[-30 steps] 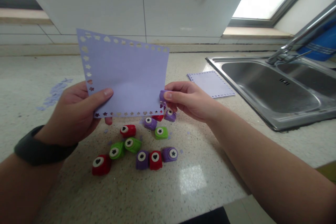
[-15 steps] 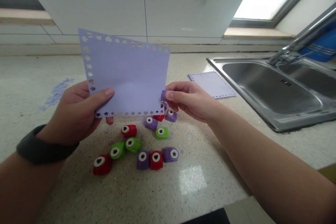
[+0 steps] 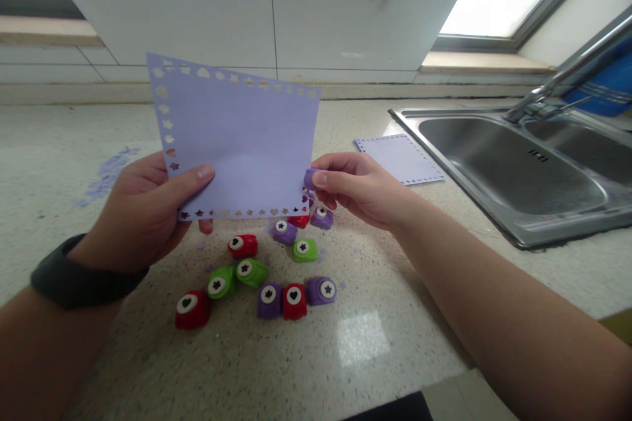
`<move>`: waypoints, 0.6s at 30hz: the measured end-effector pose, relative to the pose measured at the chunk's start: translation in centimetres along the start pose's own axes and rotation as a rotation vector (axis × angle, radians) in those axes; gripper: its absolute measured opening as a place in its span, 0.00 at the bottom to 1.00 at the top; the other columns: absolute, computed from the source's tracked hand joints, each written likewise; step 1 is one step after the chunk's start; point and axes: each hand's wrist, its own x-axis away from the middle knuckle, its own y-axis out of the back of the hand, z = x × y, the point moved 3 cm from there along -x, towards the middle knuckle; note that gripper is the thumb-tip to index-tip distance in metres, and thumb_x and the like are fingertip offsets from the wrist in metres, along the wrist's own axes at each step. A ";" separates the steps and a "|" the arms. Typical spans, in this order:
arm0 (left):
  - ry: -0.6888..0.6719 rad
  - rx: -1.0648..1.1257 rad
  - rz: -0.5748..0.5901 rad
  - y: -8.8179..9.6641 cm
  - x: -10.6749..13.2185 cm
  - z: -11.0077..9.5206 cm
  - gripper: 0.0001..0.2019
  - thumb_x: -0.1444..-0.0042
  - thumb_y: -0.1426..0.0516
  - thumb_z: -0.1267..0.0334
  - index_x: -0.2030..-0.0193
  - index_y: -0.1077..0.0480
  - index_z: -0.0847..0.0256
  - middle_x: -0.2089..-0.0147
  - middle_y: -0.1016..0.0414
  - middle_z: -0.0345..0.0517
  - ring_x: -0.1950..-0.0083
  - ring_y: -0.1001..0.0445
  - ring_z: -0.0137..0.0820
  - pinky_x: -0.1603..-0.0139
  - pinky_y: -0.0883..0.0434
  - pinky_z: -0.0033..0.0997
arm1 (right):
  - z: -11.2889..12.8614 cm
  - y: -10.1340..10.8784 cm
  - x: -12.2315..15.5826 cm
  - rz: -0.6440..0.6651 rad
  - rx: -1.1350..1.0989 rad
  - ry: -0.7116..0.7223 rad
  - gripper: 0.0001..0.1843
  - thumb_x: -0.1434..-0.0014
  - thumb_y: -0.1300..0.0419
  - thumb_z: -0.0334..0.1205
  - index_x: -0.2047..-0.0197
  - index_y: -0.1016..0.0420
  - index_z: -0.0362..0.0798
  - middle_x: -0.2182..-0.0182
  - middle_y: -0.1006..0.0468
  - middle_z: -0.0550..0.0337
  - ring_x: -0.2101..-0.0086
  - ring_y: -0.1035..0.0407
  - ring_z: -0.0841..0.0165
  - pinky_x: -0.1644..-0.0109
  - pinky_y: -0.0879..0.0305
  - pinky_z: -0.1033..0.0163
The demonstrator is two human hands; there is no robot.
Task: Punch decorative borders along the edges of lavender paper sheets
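Observation:
My left hand pinches a sheet of pale purple paper at its lower left, thumb on the front. Small cut-out shapes, such as hearts, stars and flowers, run along its top, left and bottom edges, with a heart low on the right edge. A small purple craft punch sits at the sheet's right edge, with my right hand closed on it. Below the paper, several punches lie on the counter, among them a red punch, a green punch and another purple punch.
A stack of punched purple sheets lies right of my hand, beside the steel sink with its faucet. Purple paper scraps are heaped at the left. White cabinets stand behind the speckled counter.
Almost nothing differs. The purple punch and the sheet have shifted very slightly; both hands keep their grip.

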 end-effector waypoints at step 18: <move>0.000 -0.022 0.001 0.0 0.2 -0.2 0.04 0.48 0.35 0.70 0.65 0.20 0.61 0.77 0.22 0.39 0.87 0.31 0.25 0.90 0.30 0.20 | 0.0 -0.1 0.0 -0.006 0.003 -0.001 0.12 0.41 0.31 0.45 0.65 0.21 0.43 0.72 0.27 0.61 0.73 0.36 0.74 0.70 0.39 0.66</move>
